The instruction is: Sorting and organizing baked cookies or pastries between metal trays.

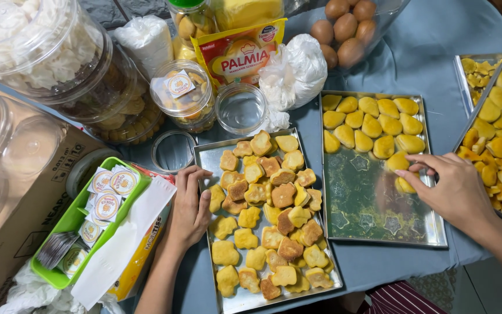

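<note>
Fingers (416,168) of my right hand (451,189) are loosely curled over a yellow cookie (405,185) on the middle tray (379,221), touching it; whether they grip it I cannot tell. That tray holds rows of pale cookies at its far end, its near half bare. My left hand (190,206) lies flat and open at the left edge of the near tray (201,154), thumb touching its rim, holding nothing. This tray is heaped with browner cookies (268,221). A third tray (466,75) sits at right, a green basket (59,273) of round stickers at left, all on the grey-clothed counter (437,40).
</note>
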